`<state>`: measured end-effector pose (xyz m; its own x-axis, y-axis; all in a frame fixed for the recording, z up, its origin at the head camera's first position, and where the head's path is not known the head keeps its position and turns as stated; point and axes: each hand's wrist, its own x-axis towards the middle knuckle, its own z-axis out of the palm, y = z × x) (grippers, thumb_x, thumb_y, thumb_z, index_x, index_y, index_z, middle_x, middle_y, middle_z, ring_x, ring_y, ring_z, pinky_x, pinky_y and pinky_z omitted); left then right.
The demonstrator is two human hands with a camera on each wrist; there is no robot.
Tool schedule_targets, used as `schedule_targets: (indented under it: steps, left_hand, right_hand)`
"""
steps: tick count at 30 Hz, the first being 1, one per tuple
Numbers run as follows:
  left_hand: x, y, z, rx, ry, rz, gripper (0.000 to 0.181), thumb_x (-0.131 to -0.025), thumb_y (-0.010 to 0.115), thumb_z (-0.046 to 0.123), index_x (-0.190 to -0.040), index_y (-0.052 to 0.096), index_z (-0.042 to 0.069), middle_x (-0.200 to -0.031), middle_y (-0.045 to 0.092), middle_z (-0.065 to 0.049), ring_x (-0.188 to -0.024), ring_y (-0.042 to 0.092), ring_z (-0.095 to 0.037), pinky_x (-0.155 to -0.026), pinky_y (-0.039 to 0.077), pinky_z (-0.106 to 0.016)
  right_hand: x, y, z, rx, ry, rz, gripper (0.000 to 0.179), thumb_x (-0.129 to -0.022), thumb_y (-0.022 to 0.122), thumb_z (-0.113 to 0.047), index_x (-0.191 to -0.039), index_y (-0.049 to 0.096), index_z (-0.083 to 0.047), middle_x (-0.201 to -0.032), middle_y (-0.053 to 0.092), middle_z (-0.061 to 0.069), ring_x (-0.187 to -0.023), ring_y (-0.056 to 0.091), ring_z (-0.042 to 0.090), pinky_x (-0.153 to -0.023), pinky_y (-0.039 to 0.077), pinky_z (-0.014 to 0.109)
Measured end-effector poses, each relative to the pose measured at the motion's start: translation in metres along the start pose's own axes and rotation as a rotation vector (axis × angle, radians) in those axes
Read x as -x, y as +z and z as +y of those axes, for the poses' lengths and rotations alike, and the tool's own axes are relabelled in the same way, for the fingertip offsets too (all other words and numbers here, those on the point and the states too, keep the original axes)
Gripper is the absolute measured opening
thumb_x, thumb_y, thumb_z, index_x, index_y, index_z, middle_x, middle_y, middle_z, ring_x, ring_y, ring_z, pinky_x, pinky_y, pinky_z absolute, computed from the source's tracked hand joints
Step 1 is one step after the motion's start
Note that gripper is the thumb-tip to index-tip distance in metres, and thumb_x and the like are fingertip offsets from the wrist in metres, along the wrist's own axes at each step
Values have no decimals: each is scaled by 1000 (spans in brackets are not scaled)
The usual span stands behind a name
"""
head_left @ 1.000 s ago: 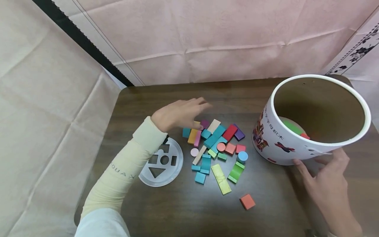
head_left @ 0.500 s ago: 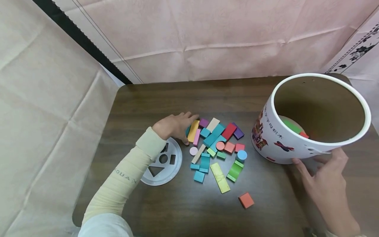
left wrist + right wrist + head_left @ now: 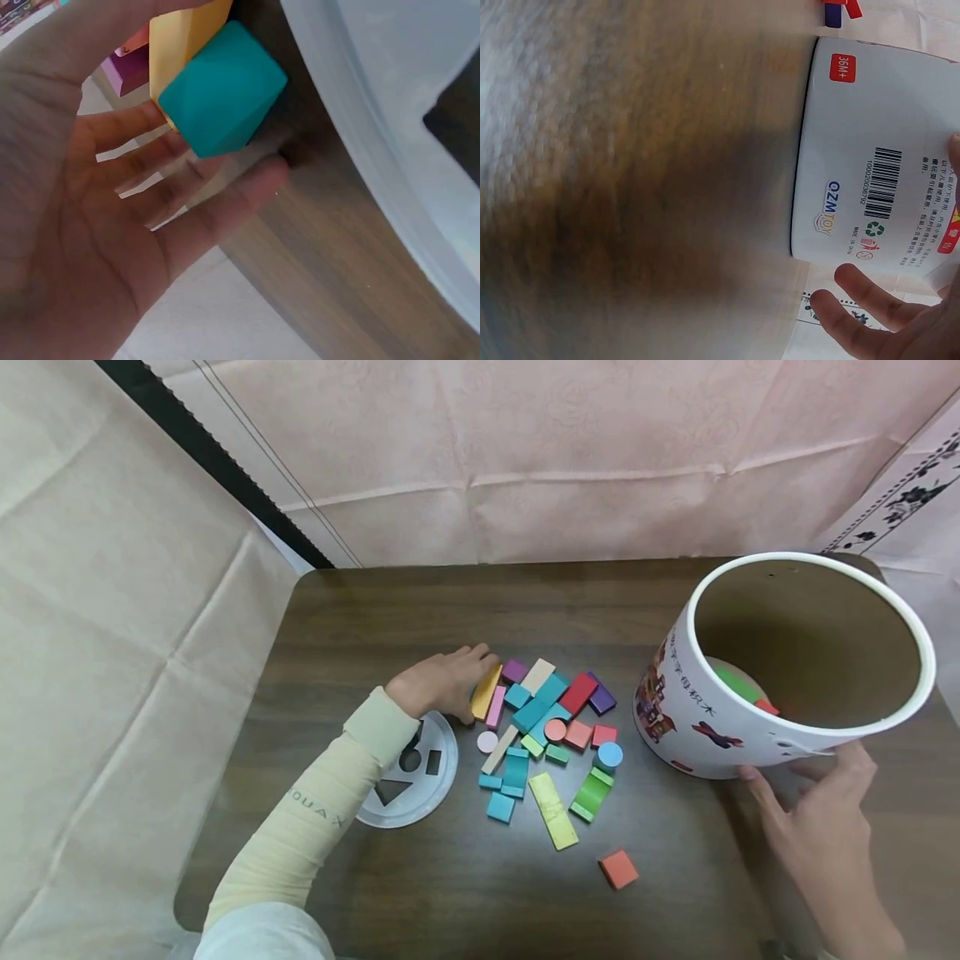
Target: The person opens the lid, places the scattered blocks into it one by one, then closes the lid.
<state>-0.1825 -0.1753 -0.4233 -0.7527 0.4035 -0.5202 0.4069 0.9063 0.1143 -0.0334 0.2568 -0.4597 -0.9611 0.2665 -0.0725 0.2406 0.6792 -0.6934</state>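
My left hand (image 3: 441, 683) reaches over the table, its fingers extended beside the pile of colored blocks. In the left wrist view a teal block (image 3: 223, 90) sits in front of the fingers, with a yellow block (image 3: 178, 45) behind it. The thumb is along the top and the fingertips lie close to both blocks. The head view shows the yellow block (image 3: 487, 693) between thumb and fingers; the teal one is hidden by the hand. My right hand (image 3: 821, 835) touches the lower side of a white printed bucket (image 3: 720, 735), with two straight fingers spread near its base (image 3: 859, 304).
A white disc lid with shaped holes (image 3: 442, 772) lies under the left forearm. Several blocks spread right of the left hand, including a lime plank (image 3: 553, 812). A lone orange block (image 3: 618, 869) lies nearer the front. Inside the bucket is a green piece (image 3: 737, 683).
My left hand has come down and left from above the pile to the yellow and teal blocks, then stayed there. My right hand has kept its place at the bucket.
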Motion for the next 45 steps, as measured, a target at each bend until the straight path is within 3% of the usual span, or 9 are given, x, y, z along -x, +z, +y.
schedule_targets:
  steps: [8, 15, 20, 23, 29, 37, 41, 45]
  left_hand:
    - [2, 7, -7, 47, 15, 61, 97, -74, 94, 31, -153, 41, 14, -147, 49, -9, -124, 53, -26, -106, 53, -51]
    - [9, 2, -5, 5, 61, 179, 96, -75, 91, 40, -154, 43, 14, -141, 54, -6, -119, 54, -23, -94, 57, -43]
    - [15, -13, -1, -20, 84, 265, 100, -76, 87, 51, -155, 40, 12, -142, 50, -7, -119, 52, -21, -85, 58, -38]
    - [18, -23, 6, 17, 131, 330, 102, -74, 86, 53, -154, 38, 11, -143, 45, -8, -118, 48, -21, -80, 58, -36]
    - [26, -38, 25, 83, 255, 467, 104, -70, 89, 45, -153, 41, 5, -143, 41, -10, -120, 42, -23, -90, 53, -36]
    - [37, -60, 51, 32, 300, 492, 99, -69, 82, 48, -149, 45, 4, -132, 46, -8, -115, 43, -21, -87, 51, -33]
    - [40, -86, 66, -7, 355, 504, 94, -70, 79, 49, -145, 46, 3, -130, 48, -7, -114, 43, -20, -88, 49, -31]
    - [40, -118, 92, -26, 423, 527, 95, -69, 79, 49, -145, 45, 3, -129, 49, -5, -113, 43, -19, -90, 48, -30]
  right_hand:
    - [-1, -1, 1, -11, -53, 3, 103, -98, 77, -33, -166, -1, -26, -160, 15, 18, -126, 53, 53, -88, 42, 73]
    - [0, -2, 2, -17, -89, 21, 102, -97, 78, -25, -166, 2, -25, -159, 17, 19, -122, 55, 51, -88, 43, 73]
    - [0, -3, 2, -12, -105, 27, 102, -97, 78, -24, -166, 3, -23, -159, 16, 20, -121, 55, 54, -85, 43, 75]
    - [1, -4, 2, -14, -113, 36, 102, -97, 78, -23, -166, 2, -23, -159, 15, 19, -120, 56, 53, -83, 43, 74]
    - [-1, -7, 3, -1, -160, 33, 103, -97, 78, -22, -166, 1, -23, -160, 15, 21, -115, 57, 53, -80, 46, 72]
    - [-1, -9, 7, 10, -225, 21, 102, -99, 76, -29, -165, 0, -20, -156, 20, 24, -115, 56, 52, -74, 45, 74]
    - [0, -7, 9, -4, -243, 35, 101, -99, 76, -29, -165, 0, -20, -154, 21, 25, -114, 56, 51, -74, 45, 75]
    - [1, -9, 10, 0, -234, 52, 100, -100, 74, -31, -166, -2, -19, -155, 21, 26, -115, 56, 51, -71, 44, 74]
